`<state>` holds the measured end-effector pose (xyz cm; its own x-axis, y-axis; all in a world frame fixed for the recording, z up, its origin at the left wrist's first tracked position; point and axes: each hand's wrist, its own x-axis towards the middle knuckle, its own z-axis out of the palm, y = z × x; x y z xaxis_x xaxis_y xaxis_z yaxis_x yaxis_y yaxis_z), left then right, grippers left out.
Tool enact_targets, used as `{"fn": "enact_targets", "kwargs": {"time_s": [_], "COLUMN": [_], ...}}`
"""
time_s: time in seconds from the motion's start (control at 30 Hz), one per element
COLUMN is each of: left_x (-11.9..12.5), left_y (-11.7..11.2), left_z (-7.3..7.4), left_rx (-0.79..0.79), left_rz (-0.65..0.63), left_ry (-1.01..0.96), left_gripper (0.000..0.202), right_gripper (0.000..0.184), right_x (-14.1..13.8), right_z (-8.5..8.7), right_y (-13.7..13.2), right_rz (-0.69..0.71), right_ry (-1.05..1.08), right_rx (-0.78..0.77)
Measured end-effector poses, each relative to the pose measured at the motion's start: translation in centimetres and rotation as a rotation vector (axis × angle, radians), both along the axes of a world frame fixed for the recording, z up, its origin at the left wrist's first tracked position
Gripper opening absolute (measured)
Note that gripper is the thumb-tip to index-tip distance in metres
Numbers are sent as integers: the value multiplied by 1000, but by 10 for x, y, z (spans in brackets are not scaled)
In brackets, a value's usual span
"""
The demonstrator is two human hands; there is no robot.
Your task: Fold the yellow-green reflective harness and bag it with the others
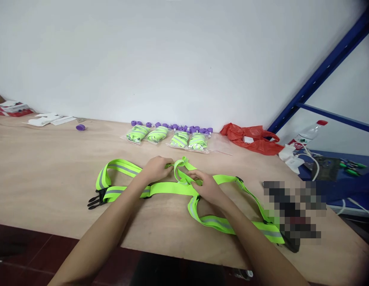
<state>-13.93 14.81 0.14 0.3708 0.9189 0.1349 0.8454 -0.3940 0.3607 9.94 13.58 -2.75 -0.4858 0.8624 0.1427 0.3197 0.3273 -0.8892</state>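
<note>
A green strap (172, 188) is pinched by the left hand (156, 169) and right hand (206, 186); folded straps are held in four clear bags (157, 134).

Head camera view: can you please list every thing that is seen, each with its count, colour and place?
strap harness: one, neon green with grey stripes, flat on the middle of the table
black buckle: one, at the harness's left end
bagged straps: four clear bags, green inside, in a row near the wall
purple caps: a row behind the bags, count unclear; one more apart at the left
red plastic bag: one, crumpled, right of the bags
bottle: one, clear with a red cap, far right
white papers: a few, far left
table: one, light wood
blue frame: one, at the right
left hand: gripping the harness
right hand: gripping the harness
</note>
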Motion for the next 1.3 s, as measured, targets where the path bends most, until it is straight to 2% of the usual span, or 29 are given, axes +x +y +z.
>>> {"fn": "enact_targets", "kwargs": {"time_s": [0.13, 0.23, 0.37, 0.53, 0.67, 0.83, 0.97, 1.07, 1.17, 1.23, 1.3], "left_x": [-11, -13, -10, -5, 4, 9, 13, 21, 29, 30, 30], "left_y": [-5, -9, -11, -14, -11, -5, -5, -10, -16, -19, -20], "left_z": [9, 14, 16, 18, 14, 2, 0, 5, 11, 13, 14], "left_rx": [-141, -293, -443, -600, -607, -604, -550, -541, -533, -538, -534], "left_rz": [-118, -141, -153, -20, -80, -29, 23, -9, -97, -134, -148], "left_ry": [-302, -515, -761, -1087, -1245, -1261, -1099, -1015, -979, -969, -935], "left_gripper": [25, 30, 34, 33, 35, 35, 40, 42, 43, 45, 46], "right_gripper": [29, 34, 31, 20, 22, 23, 44, 62, 71, 73, 64], "right_x": [11, 21, 34, 42, 46, 49, 30, 9, -1, -1, 2], "right_z": [-5, 0, 16, 34, 36, 29, 22, 23, 25, 24, 22], "right_y": [11, 17, 20, 19, 18, 18, 11, 1, -6, -6, -4], "right_rz": [47, 132, 136, 322, 209, 30, -138, -53, 13, -20, -89], "right_ry": [95, 138, 101, -16, -144, -336, -342, -295, -272, -304, -366], "right_rx": [-192, -317, -328, -332, -220, -24, 237, 434, 580, 608, 625]}}
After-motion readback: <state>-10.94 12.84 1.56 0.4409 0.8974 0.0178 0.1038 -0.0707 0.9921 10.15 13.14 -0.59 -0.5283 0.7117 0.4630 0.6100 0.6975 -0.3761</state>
